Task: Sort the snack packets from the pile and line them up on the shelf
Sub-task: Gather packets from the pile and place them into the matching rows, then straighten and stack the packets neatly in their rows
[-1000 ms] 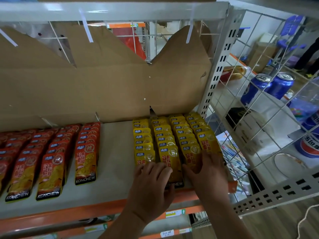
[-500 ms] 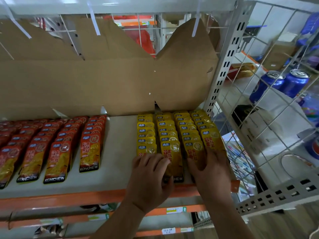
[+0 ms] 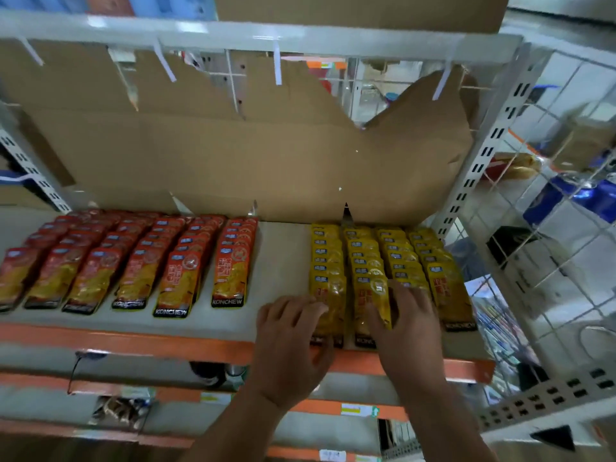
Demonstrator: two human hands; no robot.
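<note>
Rows of yellow packets [image 3: 363, 258] need squaring, so left hand [image 3: 293, 341] and right hand [image 3: 410, 331] press flat, fingers spread.

We read KONCHEW on the bottom band of the front red snack packets [image 3: 230, 278] and the rightmost yellow packet [image 3: 448, 295]; other print too blurred.
</note>
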